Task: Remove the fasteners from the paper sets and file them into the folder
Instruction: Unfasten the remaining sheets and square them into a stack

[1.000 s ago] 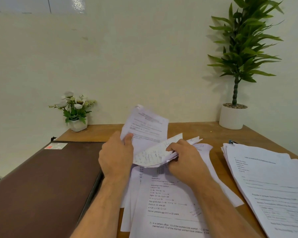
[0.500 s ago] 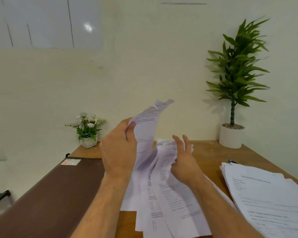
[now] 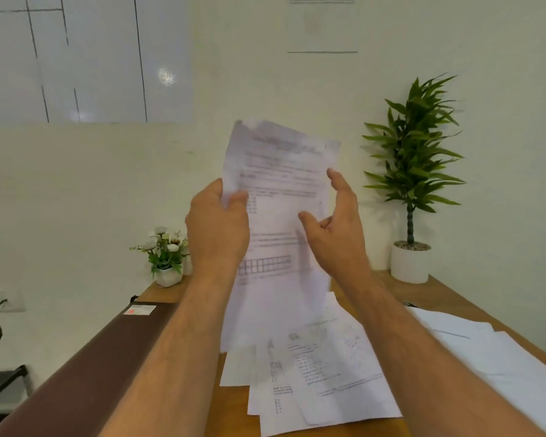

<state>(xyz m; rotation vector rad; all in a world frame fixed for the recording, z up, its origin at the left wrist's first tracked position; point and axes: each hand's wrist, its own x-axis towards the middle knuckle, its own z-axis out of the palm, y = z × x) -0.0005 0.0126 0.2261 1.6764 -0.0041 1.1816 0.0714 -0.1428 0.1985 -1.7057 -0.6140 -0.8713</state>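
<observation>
A printed paper set [image 3: 281,190] is raised upright in front of me, above the wooden table [image 3: 448,298]. My left hand [image 3: 218,228] grips its left edge, thumb on the front. At the sheets' right side my right hand [image 3: 334,228] has spread, relaxed fingers and grasps nothing. Several loose printed sheets [image 3: 322,373] lie fanned on the table below. The brown folder [image 3: 85,367] lies closed on the left. No fastener can be made out.
Another stack of white papers [image 3: 492,351] lies at the right. A tall potted plant [image 3: 413,184] stands in the back right corner and a small flower pot [image 3: 167,257] at the back left. A black chair [image 3: 0,383] is at the far left.
The left hand has lifted the paper set higher and turned it flat toward me. The right hand let go of the folded pages and opened beside them. The view tilted up.
</observation>
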